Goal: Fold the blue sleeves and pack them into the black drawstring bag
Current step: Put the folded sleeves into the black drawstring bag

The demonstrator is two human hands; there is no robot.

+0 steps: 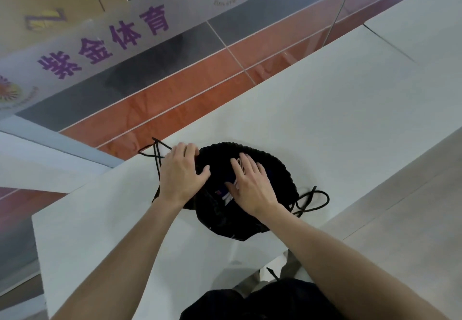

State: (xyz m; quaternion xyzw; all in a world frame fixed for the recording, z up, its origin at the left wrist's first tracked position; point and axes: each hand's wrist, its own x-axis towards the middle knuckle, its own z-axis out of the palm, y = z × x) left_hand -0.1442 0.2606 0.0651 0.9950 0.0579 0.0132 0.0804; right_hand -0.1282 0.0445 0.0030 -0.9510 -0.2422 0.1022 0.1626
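The left hand point(181, 173) grips the black drawstring bag point(252, 159); the right hand point(250, 186), fingers flat, presses the blue sleeves point(231, 193), which may slip out.

Quantities: one black drawstring bag point(252, 154), two drawstring cords point(312, 201), two hands point(182, 174), one tabletop point(300, 109).

Drawstring bag point(252, 154) on counter point(325, 109), sleeves point(228, 191) inside it, cords point(312, 201) trailing left and right
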